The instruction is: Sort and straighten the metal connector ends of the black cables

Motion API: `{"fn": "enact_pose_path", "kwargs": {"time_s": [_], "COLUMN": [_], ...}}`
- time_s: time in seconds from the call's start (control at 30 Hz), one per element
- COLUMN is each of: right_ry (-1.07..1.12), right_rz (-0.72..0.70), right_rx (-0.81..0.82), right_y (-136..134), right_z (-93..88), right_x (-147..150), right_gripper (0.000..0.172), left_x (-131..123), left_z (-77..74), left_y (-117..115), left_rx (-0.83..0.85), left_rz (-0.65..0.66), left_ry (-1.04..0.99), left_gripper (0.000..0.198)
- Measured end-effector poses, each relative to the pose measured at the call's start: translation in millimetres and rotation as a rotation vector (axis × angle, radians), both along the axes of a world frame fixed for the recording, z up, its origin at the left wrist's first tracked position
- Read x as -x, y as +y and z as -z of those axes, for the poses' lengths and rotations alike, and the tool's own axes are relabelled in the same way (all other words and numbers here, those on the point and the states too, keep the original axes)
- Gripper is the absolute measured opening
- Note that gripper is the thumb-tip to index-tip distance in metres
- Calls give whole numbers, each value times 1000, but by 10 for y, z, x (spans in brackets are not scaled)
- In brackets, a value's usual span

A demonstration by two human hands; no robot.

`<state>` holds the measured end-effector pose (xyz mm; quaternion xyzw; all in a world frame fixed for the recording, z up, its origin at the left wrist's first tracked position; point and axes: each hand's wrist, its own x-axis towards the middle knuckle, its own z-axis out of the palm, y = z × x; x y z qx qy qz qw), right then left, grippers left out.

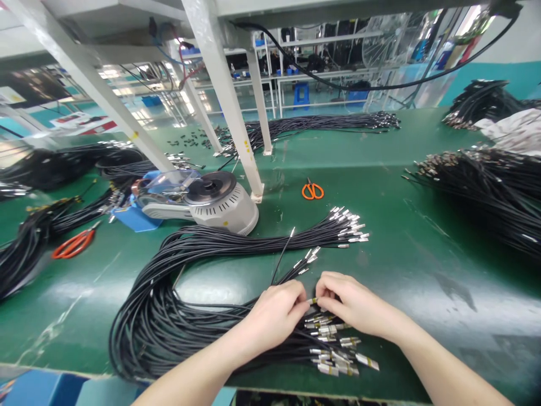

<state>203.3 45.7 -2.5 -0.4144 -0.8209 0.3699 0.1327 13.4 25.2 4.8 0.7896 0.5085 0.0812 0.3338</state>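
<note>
I've got both hands on one cable tip (313,301), just above the near bench edge. Left hand (279,310): thumb and fingers pinched together on the tip's left end. Right hand (349,301): thumb and index pinched on its right end, rest of the fingers curled. Tip sits in the narrow gap between the two, a yellow band showing on it; exact finger contact is partly hidden. Black cables (147,321) run under my left hand, loop round well to its left and come back beyond it. Banded ends (333,338) lie just below the hands, silver with yellow. Beyond the hands, plain ends (349,225) fan out, silver only. One small group of silver ends (307,259) sits just beyond my left hand. Orange scissors (313,192) lie farther out, past the plain ends. Tape dispenser (220,203), round and grey, stands beyond and left of the left hand, next to a white post (228,96). Red scissors (76,243) well off to the left hand's left. Cable heap (486,192) well out to the right hand's right, all on the green bench (393,242).
</note>
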Motion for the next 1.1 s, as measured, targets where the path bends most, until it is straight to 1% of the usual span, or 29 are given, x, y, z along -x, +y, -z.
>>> {"fn": "enact_pose_path", "kwargs": {"time_s": [0.07,0.2,0.3,0.67,0.87,1.1], "right_ry": [32,-6,-13,20,2,-14], "right_rz": [8,-126,-181,-191,-206,-195], "right_rx": [23,-46,-62,-55,-61,-105], "right_y": [32,84,100,102,96,89], "right_z": [9,46,64,100,94,121], "right_x": [10,30,34,30,13,40], "right_gripper": [11,23,26,26,28,28], "left_x": [3,-13,-38,-76,-89,-109], "left_z": [10,40,63,143,149,163], "left_y": [2,8,7,9,-2,0], "left_rx": [-4,-9,-14,-82,-97,-101], "left_rz": [-23,-27,-16,14,21,4], "left_ry": [-48,-71,-52,-47,-58,-55], "left_gripper": [14,14,16,17,19,18]}}
